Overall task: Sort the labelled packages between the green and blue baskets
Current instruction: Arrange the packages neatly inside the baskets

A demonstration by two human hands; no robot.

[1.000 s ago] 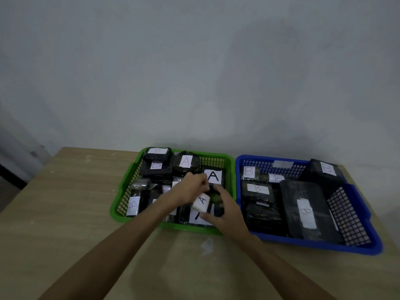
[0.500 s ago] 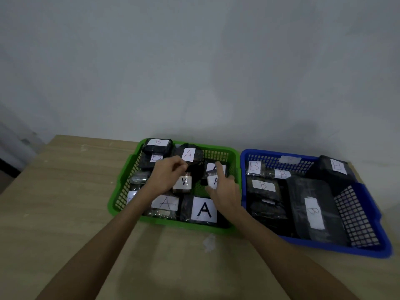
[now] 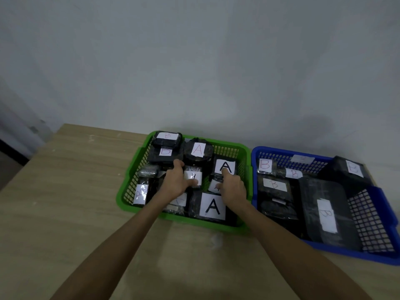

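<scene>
Head: both hands in green basket (image 3: 129,191)

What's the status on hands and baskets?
Left hand and right hand both down in green basket, grip unclear. B packages remain there among A's. Blue basket holds B's.

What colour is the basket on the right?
Blue, seen clearly in the head view.

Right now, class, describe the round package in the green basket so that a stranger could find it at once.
Start at the green plastic mesh basket, left of the blue plastic mesh basket. Look to its far row, middle. There sits the round black wrapped package; its neighbours are flat and rectangular, and its white label bears a red A.
</scene>
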